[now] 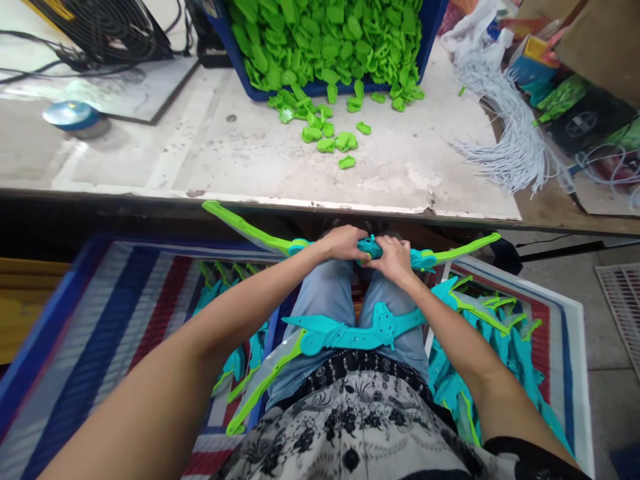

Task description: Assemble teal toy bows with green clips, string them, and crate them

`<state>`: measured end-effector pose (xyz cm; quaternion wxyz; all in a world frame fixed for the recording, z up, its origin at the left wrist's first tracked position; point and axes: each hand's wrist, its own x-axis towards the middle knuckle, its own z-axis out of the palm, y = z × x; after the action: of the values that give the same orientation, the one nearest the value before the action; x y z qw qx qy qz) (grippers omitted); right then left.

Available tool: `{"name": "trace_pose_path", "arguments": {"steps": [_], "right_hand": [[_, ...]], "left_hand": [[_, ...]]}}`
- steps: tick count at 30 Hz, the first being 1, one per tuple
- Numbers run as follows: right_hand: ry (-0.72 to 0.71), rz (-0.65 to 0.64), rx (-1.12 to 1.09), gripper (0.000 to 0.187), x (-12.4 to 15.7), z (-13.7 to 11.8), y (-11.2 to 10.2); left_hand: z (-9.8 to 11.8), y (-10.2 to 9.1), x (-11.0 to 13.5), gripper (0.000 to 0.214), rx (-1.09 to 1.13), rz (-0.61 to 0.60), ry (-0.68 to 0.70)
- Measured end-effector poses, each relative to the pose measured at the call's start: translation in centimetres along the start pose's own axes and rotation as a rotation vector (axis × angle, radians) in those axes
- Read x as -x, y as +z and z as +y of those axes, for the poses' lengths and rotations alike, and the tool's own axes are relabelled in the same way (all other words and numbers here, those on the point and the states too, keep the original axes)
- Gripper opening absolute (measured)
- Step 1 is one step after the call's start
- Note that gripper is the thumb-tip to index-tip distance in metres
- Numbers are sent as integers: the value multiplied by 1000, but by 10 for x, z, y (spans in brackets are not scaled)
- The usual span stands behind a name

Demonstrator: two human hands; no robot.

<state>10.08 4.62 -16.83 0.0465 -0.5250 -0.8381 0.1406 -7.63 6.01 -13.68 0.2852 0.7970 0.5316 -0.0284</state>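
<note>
Both my hands grip the turquoise middle of a toy bow (371, 247) with bright green limbs, held crosswise over my knees just below the table edge. My left hand (346, 243) is closed around it from the left, fingers curled over the top. Close beside it, my right hand (394, 257) is also closed on the bow, its thumb near the centre. The fingers hide part of the grip. A second toy bow (345, 335), turquoise with green-edged limbs, lies across my lap, partly covered by my right forearm.
A blue bin (434, 37) of green plastic pieces stands on the table (200, 153), with loose green pieces (345, 141) before it. White cords (523, 143) lie right; a round tin (75, 117) and fan (117, 33) left. Crates with striped lining (160, 300) flank my legs, holding more bows (500, 347).
</note>
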Motion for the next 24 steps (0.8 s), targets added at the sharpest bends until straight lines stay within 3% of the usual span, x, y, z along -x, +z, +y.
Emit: {"name": "trace_pose_path", "arguments": {"steps": [6,16,19,21,22,24], "right_hand": [[-12,11,55,50,5,-4,-2],[-90,-20,123,50,7,-6,-1],[-210,-143,70,46,5,2,-22],[-311,-227,-44,33,-5,6,-45],[-329,-203,-103,27,-14,6,-57],[-307,-5,-155,29,-42,0,-77]], "left_hand": [[4,8,8,53,-95,60,-29],[7,10,15,40,-148,110,-12],[9,22,27,42,-182,177,14],[12,39,37,43,-228,252,40],[14,48,41,42,-253,290,51],[18,68,49,43,-278,351,76]]}}
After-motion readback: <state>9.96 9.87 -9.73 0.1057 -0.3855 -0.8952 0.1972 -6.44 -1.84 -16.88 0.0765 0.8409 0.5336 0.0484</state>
